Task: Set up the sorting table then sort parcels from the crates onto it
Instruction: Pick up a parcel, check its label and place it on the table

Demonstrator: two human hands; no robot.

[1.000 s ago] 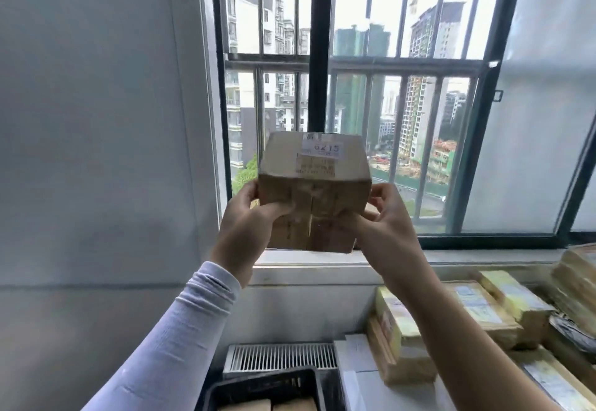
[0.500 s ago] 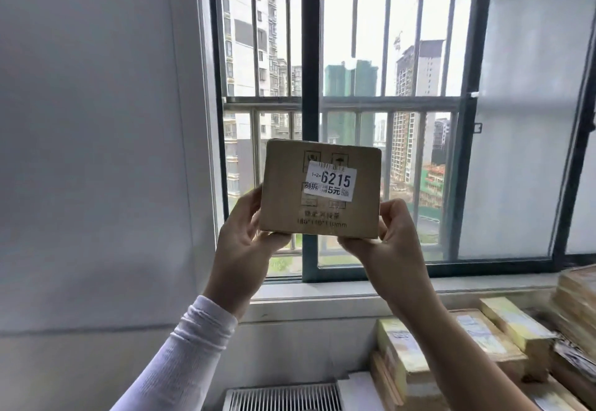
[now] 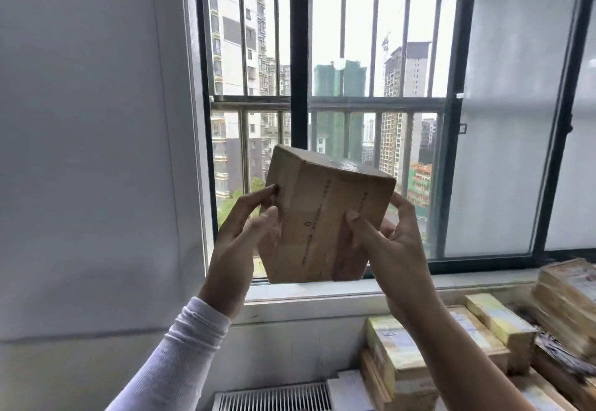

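Box [image 3: 325,217] label hidden between hands

The parcel [image 3: 322,217] is held up between both hands, tilted with one corner uppermost; the left hand [image 3: 240,236] grips its left face and the right hand [image 3: 390,246] its right lower face, thumb on the near side. Directly behind the grip stands the barred window [image 3: 322,88], with the sill [image 3: 322,294] just below the parcel's lower edge and the wall [image 3: 90,152] to the left. Below and to the right of the grip, stacked parcels [image 3: 483,346] lie under the sill, and a vent grille [image 3: 274,397] lies below the grip, left of them.
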